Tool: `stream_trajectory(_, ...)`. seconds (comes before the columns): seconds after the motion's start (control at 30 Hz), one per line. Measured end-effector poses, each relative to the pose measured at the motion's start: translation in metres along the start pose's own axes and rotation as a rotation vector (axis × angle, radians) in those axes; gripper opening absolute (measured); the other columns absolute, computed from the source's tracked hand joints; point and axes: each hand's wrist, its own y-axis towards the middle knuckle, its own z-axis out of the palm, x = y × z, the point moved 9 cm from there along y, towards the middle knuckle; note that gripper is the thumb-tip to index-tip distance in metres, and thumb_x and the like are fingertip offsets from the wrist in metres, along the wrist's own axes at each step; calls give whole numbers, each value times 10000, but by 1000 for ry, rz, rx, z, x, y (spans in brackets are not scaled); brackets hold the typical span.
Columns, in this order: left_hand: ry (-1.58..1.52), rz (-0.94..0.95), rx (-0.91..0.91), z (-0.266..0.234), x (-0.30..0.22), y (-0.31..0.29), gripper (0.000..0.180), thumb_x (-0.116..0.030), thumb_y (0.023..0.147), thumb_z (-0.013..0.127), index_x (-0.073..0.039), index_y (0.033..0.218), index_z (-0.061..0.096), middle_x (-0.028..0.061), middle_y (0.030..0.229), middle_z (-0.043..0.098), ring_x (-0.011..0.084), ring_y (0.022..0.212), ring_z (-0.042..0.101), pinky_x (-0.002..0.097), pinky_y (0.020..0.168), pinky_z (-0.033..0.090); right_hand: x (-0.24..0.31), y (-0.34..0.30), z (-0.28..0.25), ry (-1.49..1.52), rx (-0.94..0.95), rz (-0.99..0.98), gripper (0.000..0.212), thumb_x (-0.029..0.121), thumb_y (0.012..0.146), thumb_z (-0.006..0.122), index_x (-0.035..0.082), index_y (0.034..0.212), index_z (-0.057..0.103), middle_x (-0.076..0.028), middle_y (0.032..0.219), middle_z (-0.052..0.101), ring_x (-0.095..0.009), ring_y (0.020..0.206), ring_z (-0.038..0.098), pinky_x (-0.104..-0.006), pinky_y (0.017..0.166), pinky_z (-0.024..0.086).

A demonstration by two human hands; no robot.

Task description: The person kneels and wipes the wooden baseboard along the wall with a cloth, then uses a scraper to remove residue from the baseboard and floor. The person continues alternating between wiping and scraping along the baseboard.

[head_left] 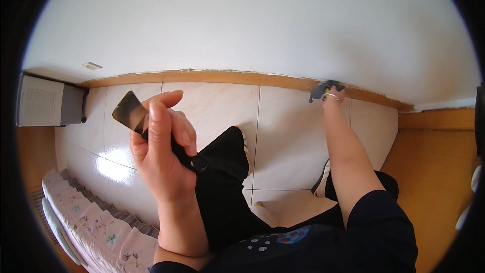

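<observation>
In my left hand (pixel 169 144), raised over the floor, is a putty knife (pixel 130 114). Its shiny, wide metal blade points up and left, and its black handle runs down through my closed fingers. My right arm reaches far forward to the foot of the wall. There my right hand (pixel 338 94) presses a dark grey cloth (pixel 320 90) to the top of the wooden baseboard (pixel 217 76). Most of the fingers of that hand are hidden by the cloth. Rough, whitish bits line the seam where the baseboard meets the white wall (pixel 252 20).
Pale tiles (pixel 283 136) cover the floor around my legs. At the left stands a grey and white box-shaped unit (pixel 48 102), with a flowered cloth (pixel 101 222) nearer to me. A wooden panel (pixel 429 172) is on the right. A small wall plate (pixel 92 65) sits at upper left.
</observation>
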Motion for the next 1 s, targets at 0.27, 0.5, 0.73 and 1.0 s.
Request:
stream_trajectory(0.27,2,124,155,7,-15,9,280,-204,978,351,2,970,542,-26,518,373,47,400,319,198,407,245,-1,1,33,-212,-220,6,340,209,889,438,20,1164,502,-192,1151,504,-349,994,556,-423,787,505)
stream_trajectory(0.5,60,92,-53,-45,-22,9,324,-250,942,452,57,907,549,11,473,434,75,387,384,195,381,295,8,-155,140,-333,-64,39,474,204,922,373,38,1343,233,-208,1238,396,-344,1025,528,-407,841,500)
stream_trajectory(0.73,100,39,-138,-79,-26,3,328,-261,929,480,59,907,550,24,476,451,81,393,404,199,392,323,24,-334,232,-331,208,75,608,150,906,430,33,1398,92,-198,1215,406,-303,1042,518,-379,824,515)
stream_trajectory(1.0,94,48,-129,-80,-27,0,292,-209,933,463,69,917,551,29,481,460,81,396,408,203,397,329,24,-408,289,-370,681,-134,654,171,853,535,0,1357,155,-237,1198,463,-347,1040,530,-394,864,473)
